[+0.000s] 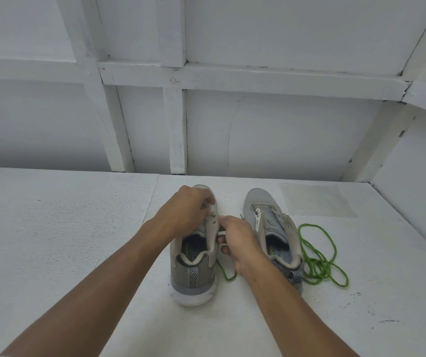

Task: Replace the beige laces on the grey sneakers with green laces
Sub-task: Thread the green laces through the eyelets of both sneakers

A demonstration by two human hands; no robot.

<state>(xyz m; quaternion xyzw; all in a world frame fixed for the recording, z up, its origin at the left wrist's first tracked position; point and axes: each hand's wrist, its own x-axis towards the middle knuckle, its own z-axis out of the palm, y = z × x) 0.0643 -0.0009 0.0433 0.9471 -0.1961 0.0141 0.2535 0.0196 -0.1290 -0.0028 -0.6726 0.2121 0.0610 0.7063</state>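
The left sneaker (194, 269) stands upright on the white table (52, 228), a little right of centre in the view, heel at 6 o'clock and toe at 12 o'clock. Both hands work at its eyelet rows. The left hand (188, 210) comes in from 7 o'clock and covers the forefoot. Its fingers are curled tight and its fingertips press together at the left eyelet flap. The right hand (237, 240) comes in from 5 o'clock along the shoe's right side. Its fingers are curled too, and its thumb and forefinger pinch the edge of the right eyelet flap. Small bits of a green lace (213, 215) show at the eyelets between the two sets of fingertips. I cannot tell whether either hand has the lace itself in its pinch. A further green stretch curves on the table at 5 o'clock of this shoe, just beside its heel, and passes under the right wrist.

The right sneaker (266, 210) stands at 3 o'clock of the left one, near it but apart, pointing the same way. Its tongue is loose and its eyelets show no lace. A loose green lace (315, 269) lies in tangled loops on the table at 3 to 4 o'clock of that shoe, just beside its heel. A white panelled wall (284, 137) rises behind the table at 12 o'clock.
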